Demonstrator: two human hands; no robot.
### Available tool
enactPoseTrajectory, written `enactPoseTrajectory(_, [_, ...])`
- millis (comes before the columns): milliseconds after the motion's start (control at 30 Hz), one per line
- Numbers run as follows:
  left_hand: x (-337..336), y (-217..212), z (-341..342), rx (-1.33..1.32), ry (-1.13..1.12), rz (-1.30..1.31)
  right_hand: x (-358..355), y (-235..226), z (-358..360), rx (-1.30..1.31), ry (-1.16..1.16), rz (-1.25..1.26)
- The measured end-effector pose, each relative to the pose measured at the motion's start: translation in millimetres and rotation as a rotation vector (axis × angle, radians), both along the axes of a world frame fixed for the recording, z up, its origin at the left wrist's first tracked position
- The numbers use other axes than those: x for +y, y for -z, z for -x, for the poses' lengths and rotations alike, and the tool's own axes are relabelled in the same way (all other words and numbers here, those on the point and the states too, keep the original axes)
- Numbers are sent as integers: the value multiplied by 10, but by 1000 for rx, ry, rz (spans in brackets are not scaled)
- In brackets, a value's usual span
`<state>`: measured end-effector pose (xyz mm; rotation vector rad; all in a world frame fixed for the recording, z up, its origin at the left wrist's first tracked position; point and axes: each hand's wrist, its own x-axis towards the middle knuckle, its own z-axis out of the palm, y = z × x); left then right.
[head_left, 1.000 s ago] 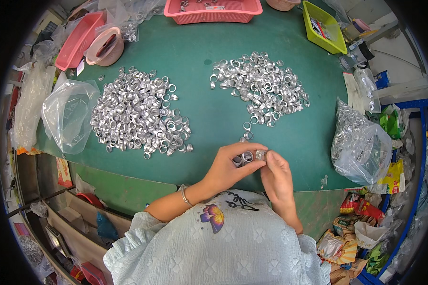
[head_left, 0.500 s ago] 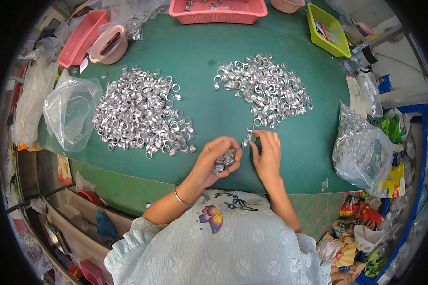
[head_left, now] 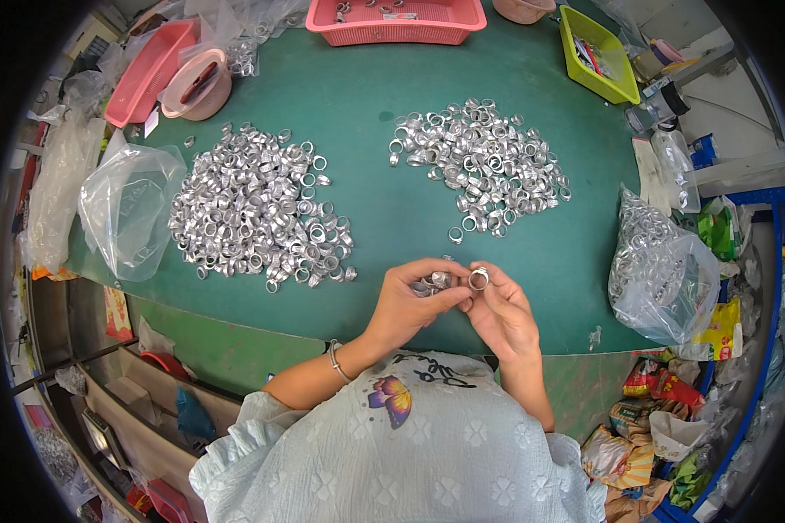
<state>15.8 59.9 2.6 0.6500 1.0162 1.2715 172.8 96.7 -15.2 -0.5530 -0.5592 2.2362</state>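
Observation:
Several silver rings (head_left: 433, 283) are cupped in my left hand (head_left: 410, 301), whose fingers are curled around them. Between the thumb and fingers of my right hand (head_left: 508, 315) a single silver ring (head_left: 478, 279) is pinched, close beside the left fingertips. A large pile of silver rings (head_left: 253, 209) lies to the left on the green tabletop (head_left: 358, 157). To the right and farther off spreads a smaller pile of silver rings (head_left: 497, 166). One loose ring (head_left: 455, 234) sits just off the near edge of that pile.
A pink tray (head_left: 397, 33) stands at the far edge, a yellow-green basket (head_left: 597, 57) at the far right. On the left are a pink basin (head_left: 196, 91) and a clear plastic bag (head_left: 126, 209). A bag of rings (head_left: 650, 261) lies at the table's right edge.
My right hand has come back from the tabletop toward my left hand, now holding up one ring. My left hand has shifted right, and the two hands are together.

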Motion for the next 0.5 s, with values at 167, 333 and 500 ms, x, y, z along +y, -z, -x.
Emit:
enactPoseTrajectory(167, [19,-68,-28,101,-21,-48,-36,-54,1,-71,67,-31])
enactPoseTrajectory(333, [14,31,-20,95,23,52,-93,-213,84,-775,259,-704])
enactPoseTrajectory(500, [46,183,91,-444,147,204,-85,-257,146,-898,291,-898])
